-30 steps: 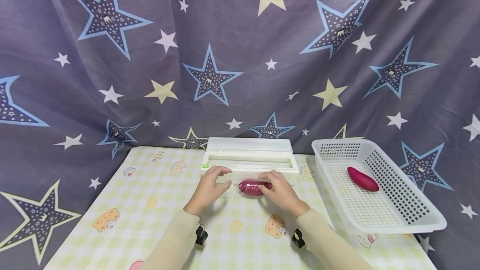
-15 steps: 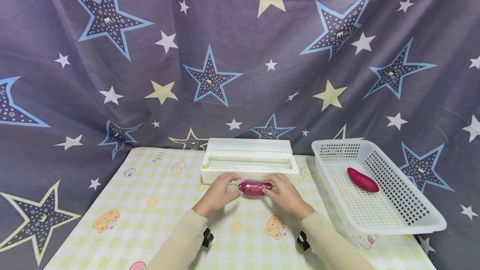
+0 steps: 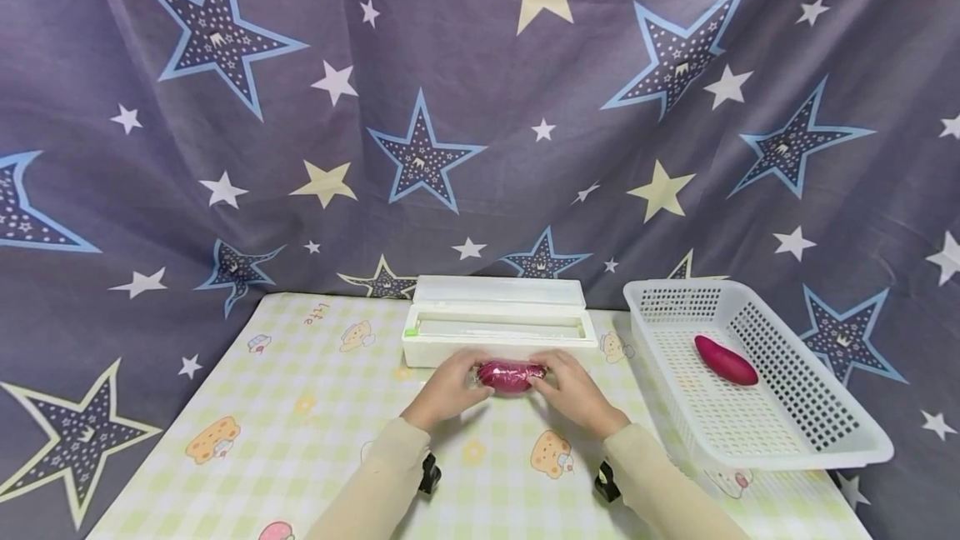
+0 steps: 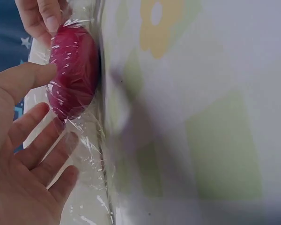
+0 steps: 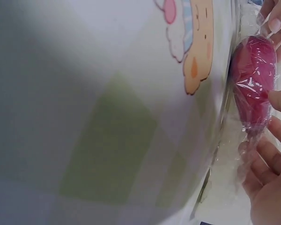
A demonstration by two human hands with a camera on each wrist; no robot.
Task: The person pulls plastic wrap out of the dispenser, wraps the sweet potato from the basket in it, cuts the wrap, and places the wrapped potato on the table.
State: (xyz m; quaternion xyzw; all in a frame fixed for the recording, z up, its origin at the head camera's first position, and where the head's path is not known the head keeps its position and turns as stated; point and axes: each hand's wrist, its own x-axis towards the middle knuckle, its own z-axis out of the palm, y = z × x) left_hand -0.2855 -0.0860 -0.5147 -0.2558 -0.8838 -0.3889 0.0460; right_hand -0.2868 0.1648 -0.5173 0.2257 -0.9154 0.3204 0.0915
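Observation:
A purple-red sweet potato (image 3: 510, 376), wrapped in shiny clear plastic film, lies crosswise on the table between both hands. My left hand (image 3: 450, 388) is at its left end; in the left wrist view the thumb touches the wrapped skin, while the other fingers are spread and gently bent by the loose film (image 4: 86, 140). At the right end my right hand (image 3: 573, 392) holds the bundle. The right wrist view has that thumb against the sweet potato and the fingers bent around the gathered film tail (image 5: 253, 136).
Behind the hands stands a white cling film box (image 3: 498, 350) with its lid raised. To the right is a white perforated basket (image 3: 795, 461) holding another sweet potato (image 3: 726, 360), seemingly unwrapped. A checked cloth (image 3: 300, 457) covers the table; a star-patterned curtain (image 3: 480, 48) hangs behind.
My left hand has moved right, from the stretched film at the side up to the sweet potato's left end. The right hand has shifted slightly right and stays at the other end.

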